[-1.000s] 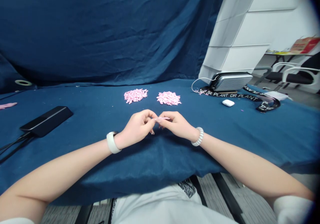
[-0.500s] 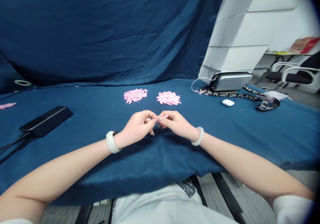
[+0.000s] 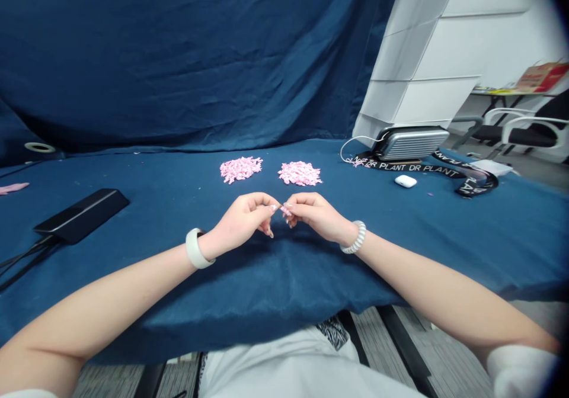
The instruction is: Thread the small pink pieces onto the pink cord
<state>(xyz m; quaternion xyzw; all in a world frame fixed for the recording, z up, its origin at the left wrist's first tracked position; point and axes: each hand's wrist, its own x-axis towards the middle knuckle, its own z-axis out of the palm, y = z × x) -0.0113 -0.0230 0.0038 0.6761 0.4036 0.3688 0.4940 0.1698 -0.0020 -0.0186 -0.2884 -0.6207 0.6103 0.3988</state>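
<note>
Just above the table, my left hand (image 3: 249,217) and my right hand (image 3: 315,215) meet at the fingertips. Thumb and forefinger of each are pinched together. A tiny pink piece (image 3: 285,211) shows at my right fingertips; its kind is too small to make out. The left fingertips touch or nearly touch its upper end, and what they grip is unclear. Beyond the hands lie two heaps of small pink pieces, a left heap (image 3: 240,169) and a right heap (image 3: 300,173). A pale band is on my left wrist, a coiled one on my right.
A black box with cables (image 3: 82,215) lies on the left of the blue cloth (image 3: 178,208), near a pink strip (image 3: 14,189). On the right are a white earbud case (image 3: 405,181), a lettered black strap (image 3: 411,169) and a ribbed silver case (image 3: 414,144).
Both hands have risen slightly and their fingertips have parted a little. The pink piece has shifted within the right fingers and now shows at their tips.
</note>
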